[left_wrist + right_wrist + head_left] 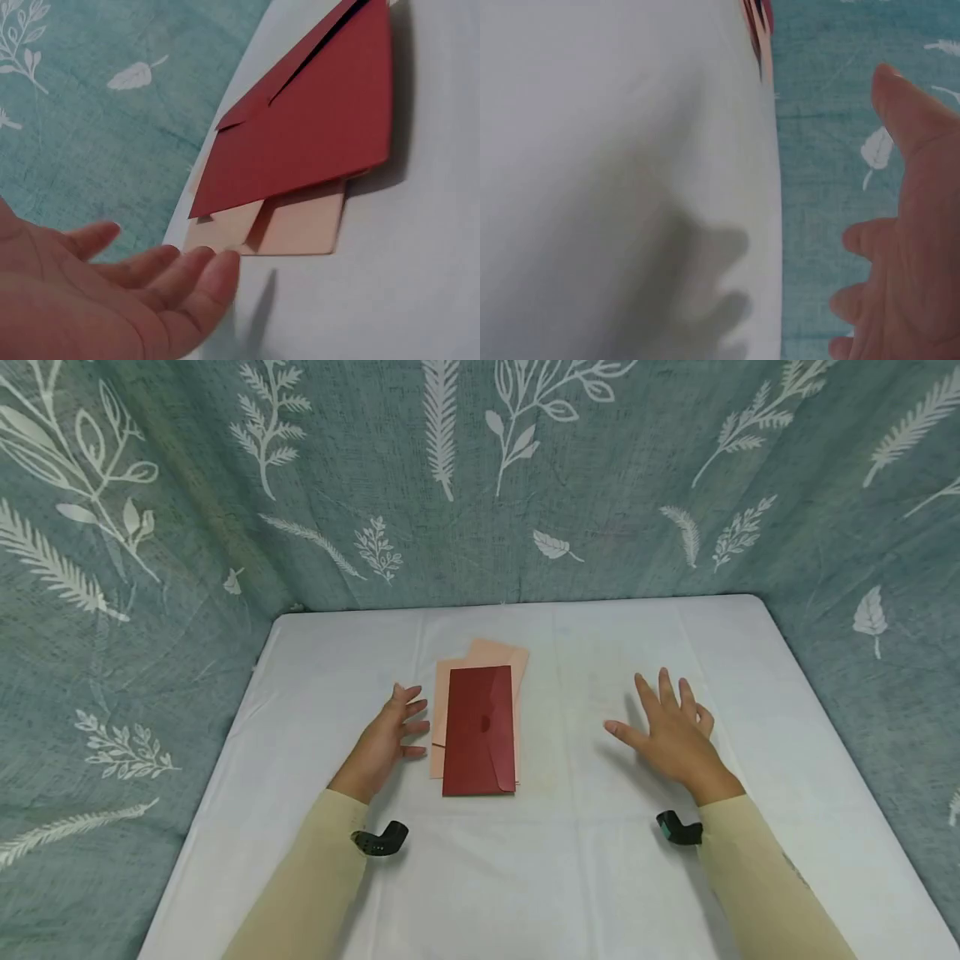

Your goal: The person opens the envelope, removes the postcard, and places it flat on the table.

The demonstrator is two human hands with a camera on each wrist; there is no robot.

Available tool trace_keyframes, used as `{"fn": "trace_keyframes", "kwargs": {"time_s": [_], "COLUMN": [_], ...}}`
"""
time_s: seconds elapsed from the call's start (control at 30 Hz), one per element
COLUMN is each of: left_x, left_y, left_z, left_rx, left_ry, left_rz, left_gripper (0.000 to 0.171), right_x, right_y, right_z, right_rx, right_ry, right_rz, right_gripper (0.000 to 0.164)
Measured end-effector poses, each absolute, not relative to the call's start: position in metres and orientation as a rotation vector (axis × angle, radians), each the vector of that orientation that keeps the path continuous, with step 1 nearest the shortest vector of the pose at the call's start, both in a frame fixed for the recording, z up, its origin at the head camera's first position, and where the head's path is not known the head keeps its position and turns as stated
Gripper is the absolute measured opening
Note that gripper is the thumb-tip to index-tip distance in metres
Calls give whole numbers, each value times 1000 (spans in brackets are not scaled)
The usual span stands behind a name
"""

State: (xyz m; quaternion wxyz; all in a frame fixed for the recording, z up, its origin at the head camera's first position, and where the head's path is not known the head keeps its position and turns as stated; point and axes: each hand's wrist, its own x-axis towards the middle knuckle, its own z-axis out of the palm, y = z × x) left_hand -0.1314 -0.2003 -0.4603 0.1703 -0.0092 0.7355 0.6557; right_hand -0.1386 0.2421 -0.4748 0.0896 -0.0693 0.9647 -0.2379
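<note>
A red envelope (480, 735) with a flap along its right side lies on top of several peach envelopes (498, 652) in the head view. The peach ones stick out at its top and left. My left hand (386, 739) is just left of the stack, fingers spread and holding nothing. In the left wrist view its fingertips (221, 270) come close to the edge of the peach paper (300, 225), under the red envelope (322, 127). My right hand (671, 735) hovers over the table well to the right, fingers spread, with its shadow below.
The stack lies on a table with a white cloth (585, 877). Green curtains (480, 552) with white leaf prints hang behind and at both sides. A black wrist device sits at each cuff, the left one (381, 839) and the right one (679, 828).
</note>
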Motion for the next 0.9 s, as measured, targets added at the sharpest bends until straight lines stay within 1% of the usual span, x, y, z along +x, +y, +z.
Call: {"fn": "trace_keyframes", "kwargs": {"time_s": [0.13, 0.33, 0.47, 0.67, 0.9], "left_x": [-122, -108, -100, -91, -87], "left_y": [-196, -190, -188, -185, -181], "left_z": [-461, -460, -458, -457, -461], "left_rx": [-149, -341, -363, -332, -417], "left_ry": [2060, 2100, 2082, 1946, 1855], "left_rz": [1852, 1814, 1834, 1923, 1968], "left_gripper": [100, 88, 85, 90, 90], "right_x": [-131, -119, -111, -103, -100], "right_y": [239, 232, 229, 227, 228], "right_z": [-475, -477, -479, -482, -485], "right_rx": [-237, -287, -298, -317, -324], "right_ry": [2866, 2860, 2862, 2848, 2851], "right_rz": [-753, -788, -804, -837, -836], "right_gripper": [109, 106, 105, 104, 102]}}
